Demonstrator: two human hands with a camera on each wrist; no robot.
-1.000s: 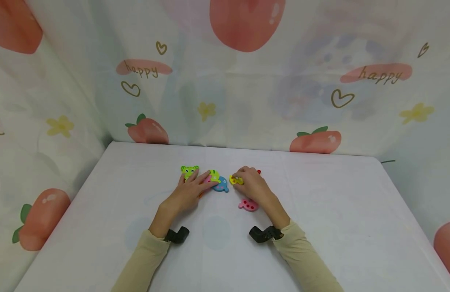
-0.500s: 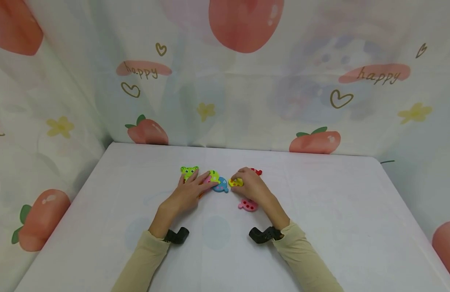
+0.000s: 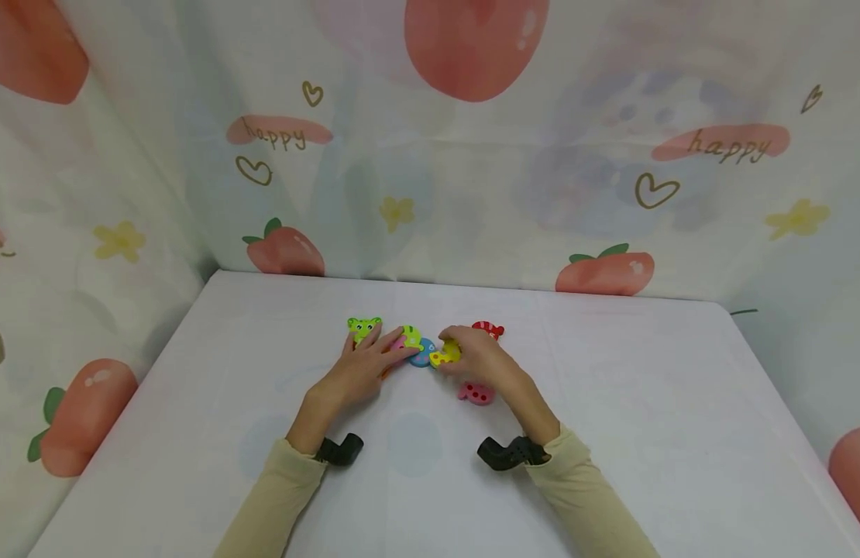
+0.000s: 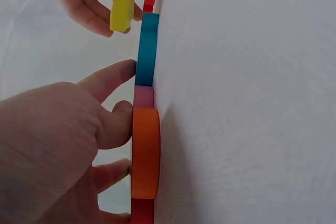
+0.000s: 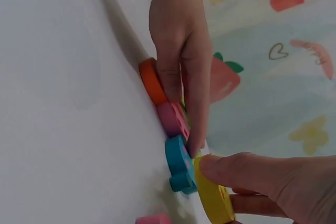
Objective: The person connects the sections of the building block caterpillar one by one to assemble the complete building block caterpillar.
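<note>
My right hand [image 3: 487, 360] pinches a yellow spotted toy piece [image 3: 442, 356] between thumb and fingers. In the right wrist view the yellow piece is tilted, close beside a blue piece [image 5: 179, 158]. My left hand [image 3: 359, 370] rests with spread fingers on a row of toy pieces. Around those fingers are a green piece [image 3: 410, 335], a pink piece [image 5: 169, 117] and an orange piece [image 4: 146, 153], partly covered. A green animal-head piece [image 3: 363, 325] lies beyond the left fingertips. A red piece [image 4: 142, 212] shows at the bottom of the left wrist view.
A red striped piece [image 3: 489, 329] lies behind the right hand, and a pink spotted piece [image 3: 477, 394] lies in front of it, partly under the wrist. The white table [image 3: 611, 403] ends at a printed curtain [image 3: 465, 178].
My right hand has moved left and slightly nearer with the yellow piece, bringing it up to the blue one. More of the red striped piece now shows. The left hand stays in place.
</note>
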